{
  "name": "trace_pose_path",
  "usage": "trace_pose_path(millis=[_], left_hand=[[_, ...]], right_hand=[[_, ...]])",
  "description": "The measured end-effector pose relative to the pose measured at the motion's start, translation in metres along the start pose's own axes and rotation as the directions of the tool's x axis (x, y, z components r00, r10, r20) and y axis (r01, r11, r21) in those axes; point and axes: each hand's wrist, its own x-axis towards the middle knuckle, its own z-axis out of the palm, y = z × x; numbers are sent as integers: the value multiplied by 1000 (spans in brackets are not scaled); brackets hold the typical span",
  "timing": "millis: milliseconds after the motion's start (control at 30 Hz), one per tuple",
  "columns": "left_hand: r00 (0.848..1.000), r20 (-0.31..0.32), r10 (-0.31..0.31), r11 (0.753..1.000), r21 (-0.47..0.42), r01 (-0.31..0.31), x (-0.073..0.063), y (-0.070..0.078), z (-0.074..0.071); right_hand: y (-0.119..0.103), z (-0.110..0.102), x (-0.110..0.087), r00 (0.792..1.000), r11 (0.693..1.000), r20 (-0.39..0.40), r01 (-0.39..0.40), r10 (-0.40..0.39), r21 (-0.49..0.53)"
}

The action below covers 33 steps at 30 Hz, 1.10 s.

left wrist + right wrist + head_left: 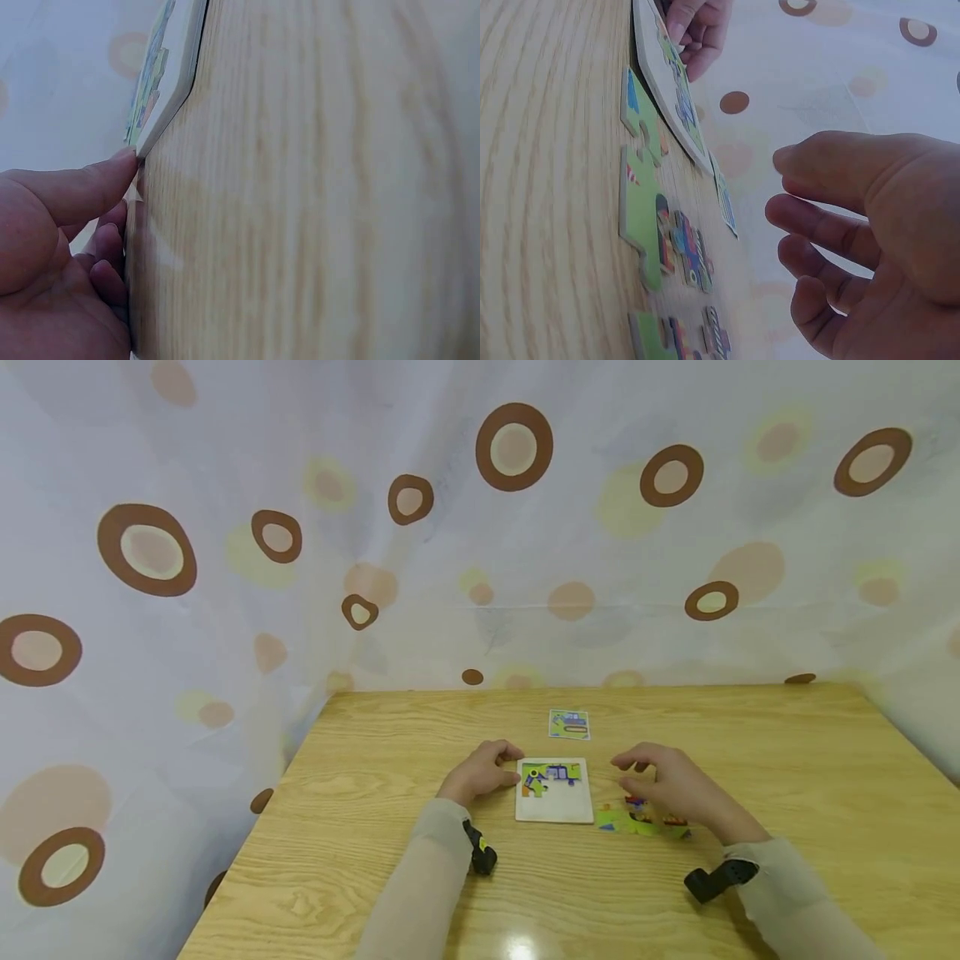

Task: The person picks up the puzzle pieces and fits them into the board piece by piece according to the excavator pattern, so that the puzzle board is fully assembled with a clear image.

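Note:
A square white puzzle tray lies on the table, with joined pieces of a vehicle picture along its top and upper left. My left hand is at the tray's left side; in the left wrist view its thumb touches the rim, while the other fingers are partly hidden. To the right, my right hand hovers above loose puzzle pieces. Its fingers are loosely bent and nothing lies between them, as the right wrist view shows. Green pieces and several multicoloured ones lie below that hand.
A small picture card of a similar vehicle lies beyond the tray. The wooden table ends at a spotted curtain at the back and left. Black wrist cameras are strapped over both sleeves.

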Motion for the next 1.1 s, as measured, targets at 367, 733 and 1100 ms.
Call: trace_pose_path(millis=[367, 733, 1100], left_hand=[[1000, -4, -3, 1000, -17, 3, -2, 0, 0], [1000, -5, 6, 1000, -17, -6, 0, 1, 0], [1000, 2, 6, 1000, -27, -6, 0, -1, 1]], right_hand=[[13, -7, -3, 999, 999, 41, -13, 15, -31], [26, -7, -2, 986, 999, 160, -48, 47, 6], [28, -4, -2, 984, 996, 169, -42, 56, -83]])
